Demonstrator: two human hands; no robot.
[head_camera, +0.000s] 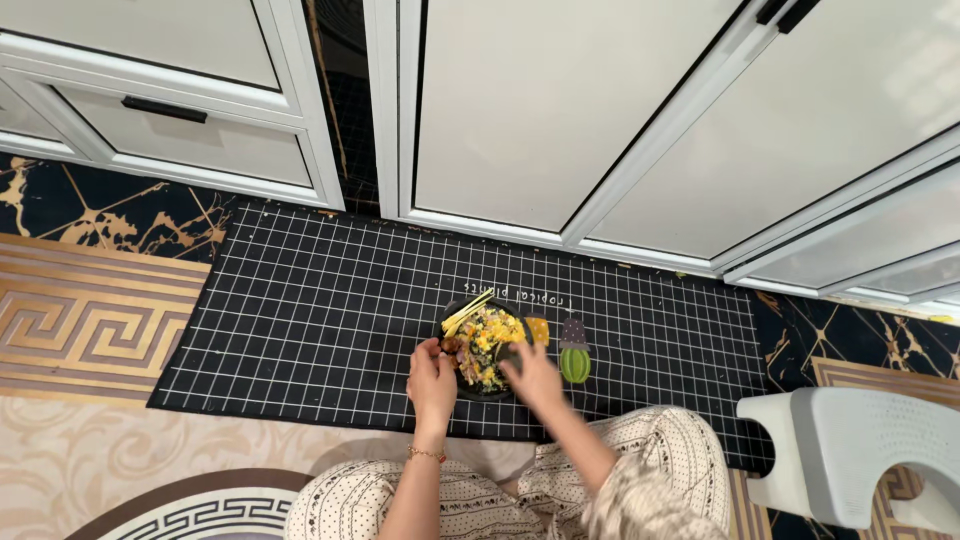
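Far left: floor w/ gold key-pattern tile (70, 310), then white drawers (165, 110) above. A black grid mat (300, 320) lies on the floor in front of the cabinet doors (530, 110).

Mid-frame, on the mat: a dark bowl (462, 385) holding yellow & green flower bits (487, 340), w/ pale yellow strips (466, 308) sticking out over its far-left rim. Left hand (432, 380) is at the bowl's left edge, fingers curled & touching the rim or a small reddish bit there; can't tell if it's really gripping. Right hand (535, 378) is over the bowl's right side, blurred, fingers loosely spread & partly covering the contents; can't tell if it's holding anything.

What could go wrong, as I judge it: the bowl is piled high, so a quick swipe by the right hand could flick petals onto the mat. The strips overhang the rim, so a nudge could knock them out. If the left hand presses down on the rim, the bowl could tip.

Right of the bowl: cactus pictures (574, 352) printed on the mat, just beside the right hand. Knees in patterned cloth (660, 450) crowd the near side, limiting elbow room. Far right: a white plastic stool (850, 450), well apart, not in the way.
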